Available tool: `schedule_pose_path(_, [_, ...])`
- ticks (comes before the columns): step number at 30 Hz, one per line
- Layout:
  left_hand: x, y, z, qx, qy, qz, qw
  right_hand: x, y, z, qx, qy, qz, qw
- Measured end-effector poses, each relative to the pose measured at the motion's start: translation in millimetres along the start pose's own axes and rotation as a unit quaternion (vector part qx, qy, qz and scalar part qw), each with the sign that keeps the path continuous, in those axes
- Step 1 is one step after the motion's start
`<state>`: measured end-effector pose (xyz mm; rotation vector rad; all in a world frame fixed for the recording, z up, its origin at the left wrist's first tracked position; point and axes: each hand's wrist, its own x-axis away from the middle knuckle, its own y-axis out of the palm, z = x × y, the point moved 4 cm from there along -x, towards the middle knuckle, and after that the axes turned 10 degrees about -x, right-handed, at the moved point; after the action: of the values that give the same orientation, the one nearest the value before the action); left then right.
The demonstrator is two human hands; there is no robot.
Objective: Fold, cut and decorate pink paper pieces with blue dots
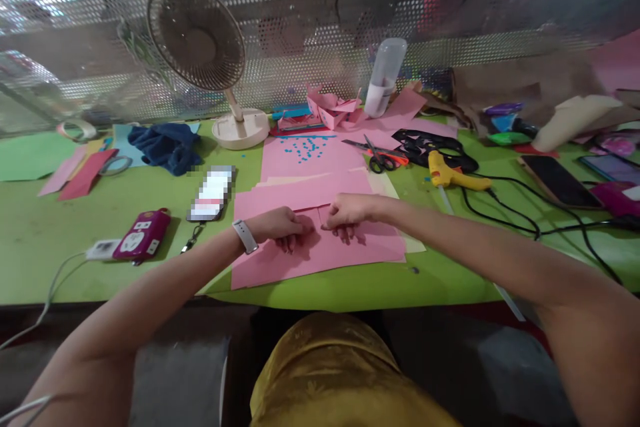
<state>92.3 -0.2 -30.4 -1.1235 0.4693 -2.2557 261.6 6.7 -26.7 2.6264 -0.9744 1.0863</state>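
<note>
Both hands rest close together on a large pink paper sheet [280,263] lying on the green table [60,233]. My left hand [283,225], with a white watch on its wrist, has its fingers curled down onto a small pink paper piece [315,219]. My right hand [347,212] pinches the same piece from the right, fingertips pressed to the sheet. More pink sheets [305,160] lie stacked just behind, one sprinkled with several small blue bits [305,147].
Behind the sheets lie scissors [380,159], a yellow glue gun [450,175] with a black cable, a white desk fan [210,60], a plastic bottle [384,77] and a folded pink paper shape [333,107]. Phones [213,193] [557,180], a magenta power strip [143,235], a blue cloth [165,145].
</note>
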Motion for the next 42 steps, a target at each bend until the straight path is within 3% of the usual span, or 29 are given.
schedule_pose_path(11, [34, -15, -37, 0.006, -0.038, -0.008, 0.999, -1, 1, 4, 0.005, -0.005, 0.011, 1.0])
schedule_pose_path(14, [43, -23, -33, -0.003, -0.008, 0.071, 0.997, 14, -3, -4, 0.075, -0.08, 0.082, 0.991])
schedule_pose_path(16, [46, -29, -21, -0.027, 0.077, 0.19, 0.978, 31, -6, -13, 0.209, -0.186, 0.18, 0.943])
schedule_pose_path(19, [46, -26, -3, -0.135, 0.244, 0.328, 0.903, 50, 5, -17, 0.451, -0.309, 0.255, 0.797])
schedule_pose_path(21, [38, -17, 1, -0.221, 0.294, 0.352, 0.861, 50, 17, -10, 0.556, -0.334, 0.241, 0.722])
schedule_pose_path(25, [20, -8, -3, -0.314, 0.287, 0.351, 0.834, 40, 31, 5, 0.642, -0.356, 0.235, 0.636])
schedule_pose_path(28, [17, -7, -3, -0.328, 0.293, 0.341, 0.831, 39, 34, 11, 0.67, -0.37, 0.232, 0.6])
schedule_pose_path(32, [23, -3, 5, -0.329, 0.299, 0.325, 0.835, 48, 28, 16, 0.689, -0.374, 0.231, 0.576])
schedule_pose_path(42, [32, 9, 31, -0.296, 0.325, 0.301, 0.846, 52, 14, 33, 0.656, -0.394, 0.287, 0.577])
